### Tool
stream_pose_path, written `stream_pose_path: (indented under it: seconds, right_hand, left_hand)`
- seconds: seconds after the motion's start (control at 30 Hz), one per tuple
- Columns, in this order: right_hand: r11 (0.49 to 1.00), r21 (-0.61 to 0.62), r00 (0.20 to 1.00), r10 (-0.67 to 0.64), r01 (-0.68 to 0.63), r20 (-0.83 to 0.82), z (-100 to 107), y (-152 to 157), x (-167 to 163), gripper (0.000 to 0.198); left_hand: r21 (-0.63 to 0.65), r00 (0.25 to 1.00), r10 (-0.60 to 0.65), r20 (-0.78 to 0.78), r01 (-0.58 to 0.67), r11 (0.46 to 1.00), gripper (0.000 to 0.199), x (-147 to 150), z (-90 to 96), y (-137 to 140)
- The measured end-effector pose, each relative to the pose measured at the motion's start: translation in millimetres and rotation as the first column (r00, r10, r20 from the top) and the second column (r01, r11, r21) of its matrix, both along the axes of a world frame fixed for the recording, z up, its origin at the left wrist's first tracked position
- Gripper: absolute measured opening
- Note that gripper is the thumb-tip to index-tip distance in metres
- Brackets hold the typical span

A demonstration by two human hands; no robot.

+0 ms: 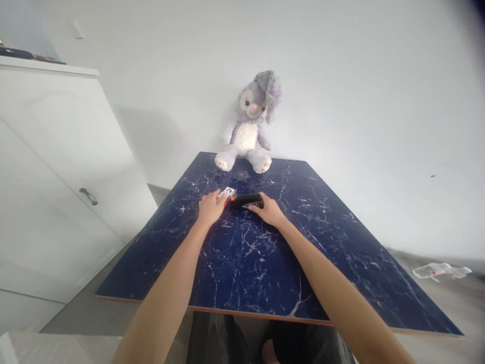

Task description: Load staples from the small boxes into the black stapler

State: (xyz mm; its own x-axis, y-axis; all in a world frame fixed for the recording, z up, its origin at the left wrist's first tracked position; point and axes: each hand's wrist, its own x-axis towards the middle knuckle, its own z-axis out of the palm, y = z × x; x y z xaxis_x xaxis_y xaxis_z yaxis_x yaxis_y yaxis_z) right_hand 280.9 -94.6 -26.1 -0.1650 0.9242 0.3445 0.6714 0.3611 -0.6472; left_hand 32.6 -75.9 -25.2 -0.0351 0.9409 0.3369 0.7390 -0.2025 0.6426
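A black stapler (pixel 246 200) with an orange spot at its left end lies across the middle of the blue table. My right hand (pixel 270 209) is closed around the stapler's right end, thumb at the near side and fingers at the far side. Just left of it, a small white box (pixel 228 191) with dark print and some red shows partly from under my left hand (pixel 210 207). The fingers of that hand are closed on the box and cover much of it. The box sits close to the stapler's orange end; whether they touch I cannot tell.
A grey plush toy (pixel 248 126) sits at the table's far edge against the white wall. The blue marbled table (pixel 250 273) reaches to my lap. A white cabinet (pixel 56 167) stands at the left. Clear plastic packaging (pixel 441 271) lies on the floor at the right.
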Motion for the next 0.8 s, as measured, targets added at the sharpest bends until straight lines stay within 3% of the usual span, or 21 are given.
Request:
stream_pose_path:
  seconds: [0.23,0.53,0.63,0.73,0.8]
  right_hand:
    - [0.998,-0.007,0.997,0.058,-0.058,-0.044,-2.8,1.2,7.3,0.03]
    - [0.999,-0.007,0.993,0.05,-0.051,-0.106,-9.5,5.6,8.5,0.037]
    - [0.998,0.023,0.987,0.057,-0.055,-0.15,-12.1,5.0,7.5,0.048]
    - [0.994,0.047,0.937,-0.076,0.098,-0.34,-15.3,5.1,11.6,0.055]
    - [0.955,-0.018,0.825,-0.266,0.296,-0.498,-17.4,5.9,17.1,0.047]
  left_hand:
    - [-0.098,0.997,0.005,-0.078,-0.013,0.995,0.055,3.5,6.6,-2.8]
    - [-0.08,0.999,0.044,-0.029,-0.047,0.996,0.054,8.4,2.7,3.6]
    - [-0.117,0.999,0.045,0.026,-0.042,0.992,0.054,8.8,2.4,5.5]
    - [-0.133,0.996,0.044,0.076,-0.034,0.99,0.051,8.4,3.6,7.4]
    - [-0.13,0.994,0.032,0.105,-0.018,0.991,0.049,8.1,4.6,8.4]
